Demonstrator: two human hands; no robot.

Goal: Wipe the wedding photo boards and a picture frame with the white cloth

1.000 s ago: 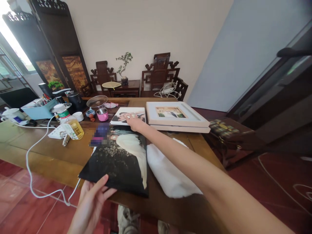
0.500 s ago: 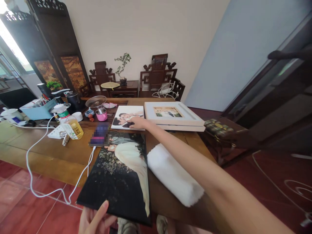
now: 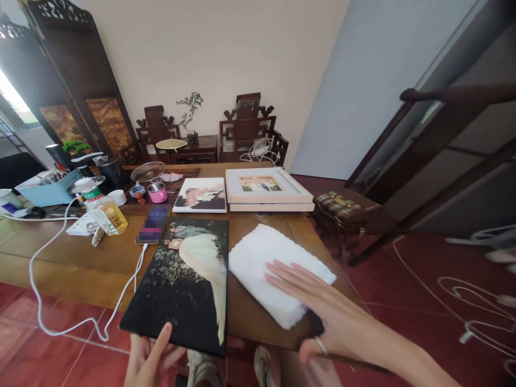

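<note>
A large dark canvas photo print (image 3: 183,279) lies on the wooden table (image 3: 64,258), its near edge jutting over the table's front. My left hand (image 3: 151,360) grips that near edge, thumb on top. My right hand (image 3: 322,306) hovers with fingers stretched flat over the near end of a folded white towel (image 3: 270,266) beside the print; whether it touches is unclear. A smaller photo print (image 3: 200,194) and stacked white frames (image 3: 266,189) lie farther back.
A phone (image 3: 151,226) with a white cable (image 3: 60,301), a bottle (image 3: 102,212), pink cup (image 3: 157,192), a power strip and a blue box (image 3: 50,188) crowd the left. Carved wooden chairs (image 3: 245,129) stand behind. A plaid case (image 3: 342,203) sits to the right, red tile floor beyond.
My right hand has drawn back from the small photo print to the white towel near me. The dark print has slid closer to the table's front edge in my left hand.
</note>
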